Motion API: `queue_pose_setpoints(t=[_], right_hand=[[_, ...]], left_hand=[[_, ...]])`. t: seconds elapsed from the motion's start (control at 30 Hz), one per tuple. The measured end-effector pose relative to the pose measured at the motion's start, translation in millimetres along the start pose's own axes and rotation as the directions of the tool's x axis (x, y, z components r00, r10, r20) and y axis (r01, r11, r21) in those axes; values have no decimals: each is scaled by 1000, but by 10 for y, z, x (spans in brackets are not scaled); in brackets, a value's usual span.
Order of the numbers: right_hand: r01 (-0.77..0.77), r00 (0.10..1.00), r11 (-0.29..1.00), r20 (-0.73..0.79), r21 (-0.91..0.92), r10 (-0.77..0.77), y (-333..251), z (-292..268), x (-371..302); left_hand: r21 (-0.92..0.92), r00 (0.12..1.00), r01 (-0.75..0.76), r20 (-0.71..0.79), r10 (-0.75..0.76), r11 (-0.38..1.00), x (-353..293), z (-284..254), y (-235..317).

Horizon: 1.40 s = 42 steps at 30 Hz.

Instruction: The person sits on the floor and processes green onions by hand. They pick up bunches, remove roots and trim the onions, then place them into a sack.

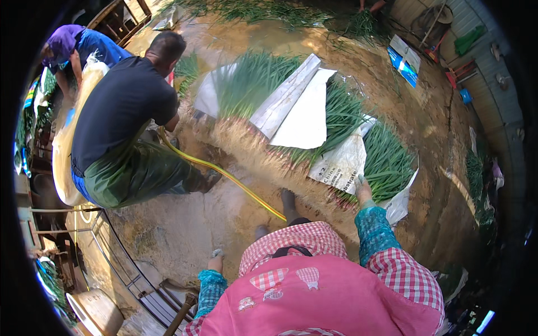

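Long rows of spring onions [386, 162] with green tops and pinkish root ends lie on the wet ground before me. White plastic sack sheets cover parts of them. My right hand [363, 189] is at the edge of a printed white sack [342, 164], its fingers closed on it as far as I can see. My left hand [216, 261] hangs low at my left side, over wet concrete, away from the spring onions. It is small in view, and its finger position is unclear. Another white sack sheet [305, 109] lies across the middle of the row.
A crouching co-worker [123, 106] at left faces the row, near a yellow hose [224, 171] that crosses the ground to my boots. Spray blurs the root ends. A second person [84, 47] bends behind. A metal-framed cart [120, 252] and a white bucket [95, 311] stand lower left.
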State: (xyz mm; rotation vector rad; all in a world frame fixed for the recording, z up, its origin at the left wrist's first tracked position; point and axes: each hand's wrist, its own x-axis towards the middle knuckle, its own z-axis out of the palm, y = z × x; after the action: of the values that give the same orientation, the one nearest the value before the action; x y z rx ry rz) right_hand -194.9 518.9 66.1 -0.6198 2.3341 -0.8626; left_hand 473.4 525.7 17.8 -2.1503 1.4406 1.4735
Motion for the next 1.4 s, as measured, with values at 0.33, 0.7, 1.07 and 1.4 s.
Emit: queue_pose_setpoints(t=[0.33, 0.7, 1.07, 1.4], right_hand=[[-243, 758, 737, 351, -631, 550, 3218, -389, -3914], [-487, 759, 768, 234, -416, 608, 3837, -470, -6227], [-752, 637, 640, 75, -156, 767, 5702, -905, -7424], [-323, 499, 223, -35, 920, 866, 6861, -3215, -5197]], left_hand=[[47, 942, 24, 332, -39, 999, 593, -146, -216], [694, 689, -709, 719, 90, -125, 841, 858, 1582], [177, 130, -915, 980, 150, -361, -887, 4267, 2639], [599, 622, -736, 782, 34, -314, -1277, 6304, 3572]])
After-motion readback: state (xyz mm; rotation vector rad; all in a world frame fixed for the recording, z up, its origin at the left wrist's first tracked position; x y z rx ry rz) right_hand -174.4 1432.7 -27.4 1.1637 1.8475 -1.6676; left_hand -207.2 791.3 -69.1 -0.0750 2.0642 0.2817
